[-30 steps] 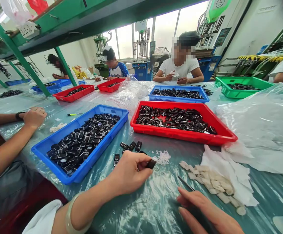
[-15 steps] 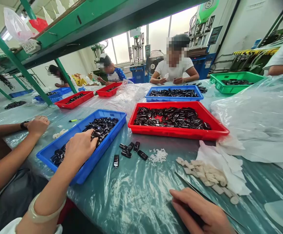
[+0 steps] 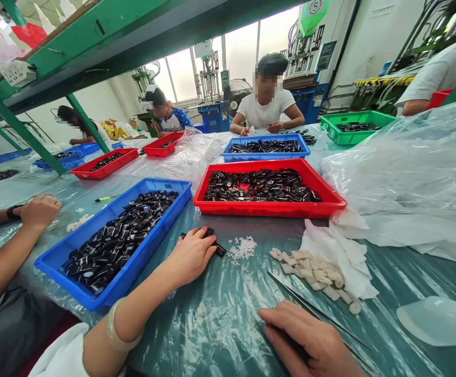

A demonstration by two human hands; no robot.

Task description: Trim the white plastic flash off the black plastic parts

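My left hand [image 3: 192,254] is on the table between the blue tray and the white scraps. Its fingers curl over several small glossy black casings [image 3: 220,250], partly hidden under them. Close by on the left is the blue tray [image 3: 190,188], full of similar black casings [image 3: 133,225]. My right hand [image 3: 310,340] lies at the table's front edge, thumb and forefinger apart, with no held thing visible between them. Just beyond it, a pair of thin metal tweezers [image 3: 290,290] lies on the plastic sheet, partly behind the hand.
A red tray [image 3: 267,209] of casings stands ahead. White scraps [image 3: 242,248], pale rubbery pieces [image 3: 314,269] and white tissue [image 3: 341,256] lie to the right, before crumpled clear plastic [image 3: 408,173]. A neighbour's hand [image 3: 41,209] rests at left. A green shelf beam [image 3: 113,47] crosses overhead.
My left hand has moved from inside the blue tray to the loose casings on the table, covering most of them. The view has turned slightly right; my right hand stays beside the tweezers.
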